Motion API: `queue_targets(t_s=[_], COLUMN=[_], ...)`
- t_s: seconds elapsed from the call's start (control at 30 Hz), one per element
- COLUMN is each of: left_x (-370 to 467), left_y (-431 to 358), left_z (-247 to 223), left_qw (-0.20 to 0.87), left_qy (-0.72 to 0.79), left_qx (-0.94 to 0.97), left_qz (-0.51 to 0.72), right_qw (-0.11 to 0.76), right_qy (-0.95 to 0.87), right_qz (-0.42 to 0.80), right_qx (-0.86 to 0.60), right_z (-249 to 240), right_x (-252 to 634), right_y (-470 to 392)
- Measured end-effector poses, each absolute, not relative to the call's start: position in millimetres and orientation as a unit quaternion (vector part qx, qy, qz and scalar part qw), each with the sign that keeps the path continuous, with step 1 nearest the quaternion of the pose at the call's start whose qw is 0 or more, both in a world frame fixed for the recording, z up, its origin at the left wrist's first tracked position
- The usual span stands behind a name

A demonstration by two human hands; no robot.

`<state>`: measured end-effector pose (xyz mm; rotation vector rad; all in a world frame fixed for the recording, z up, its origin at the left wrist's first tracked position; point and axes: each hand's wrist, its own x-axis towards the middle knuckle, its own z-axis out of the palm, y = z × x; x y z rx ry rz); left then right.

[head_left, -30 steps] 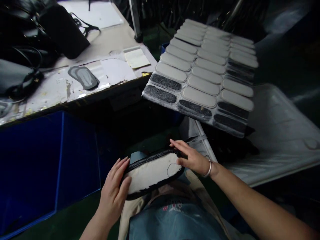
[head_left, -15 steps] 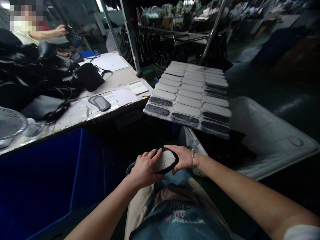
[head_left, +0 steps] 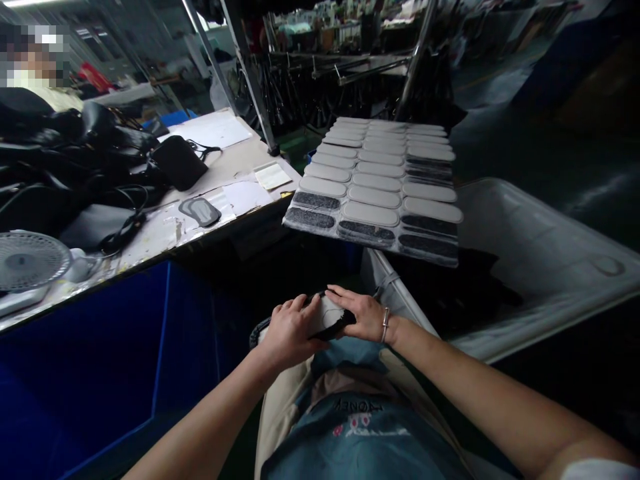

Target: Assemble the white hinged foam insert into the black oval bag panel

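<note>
Both hands grip a small black piece with a pale oval panel (head_left: 327, 315), probably a bag bottom, held above my lap. My left hand (head_left: 293, 332) is wrapped over its left part, fingers on the pale face and thumb at the near edge. At its right end, my right hand (head_left: 364, 315) presses the panel with its fingers, and the thumb is under the black rim. A thin drawn line shows on the panel. The underside and the piece's left end are mostly covered by my hands.
A tilted board (head_left: 373, 187) carries rows of pale oval panels and several dark slots. Below it on the right stands a white bin (head_left: 545, 293) with black material. A blue bin (head_left: 100, 373) is at left. The worktable (head_left: 240, 160) holds black bags (head_left: 177, 163) and a fan (head_left: 33, 260).
My right fingers have moved in over the pale panel, covering its right end. The co-worker's arm with a dark bag at upper left is no longer visible. The view has shifted slightly.
</note>
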<state>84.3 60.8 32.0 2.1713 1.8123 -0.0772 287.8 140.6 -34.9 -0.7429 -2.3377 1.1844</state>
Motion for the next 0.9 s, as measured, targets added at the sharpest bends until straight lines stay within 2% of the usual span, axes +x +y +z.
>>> queue_targets(t_s=[0.13,0.2,0.3,0.4,0.7,0.9], left_x=[80.4,79.8,83.9,91.9,108.2,115.3], left_y=[63.0,65.5,68.6,68.4,66.4,66.9], left_z=[32.7,33.1,33.0,31.1,23.1,20.6], left_qw=[0.192,0.218,0.231,0.195,0.143,0.11], left_qy=[0.634,0.638,0.658,0.679,0.725,0.735], left_qx=[0.749,0.739,0.716,0.707,0.673,0.669], left_qz=[-0.025,-0.023,-0.028,-0.035,-0.016,0.011], right_qw=[0.238,0.247,0.255,0.263,0.34,0.314], right_qy=[-0.68,-0.602,-0.579,-0.576,-0.595,-0.589], right_qz=[0.643,0.714,0.722,0.71,0.564,0.603], right_qx=[-0.26,-0.259,-0.28,-0.309,-0.46,-0.437], right_z=[-53.5,-63.5,-72.6,-71.8,-54.3,-57.1], right_x=[299.5,302.8,301.8,295.6,267.5,282.1], right_y=[141.1,141.0,138.6,133.8,107.4,103.8])
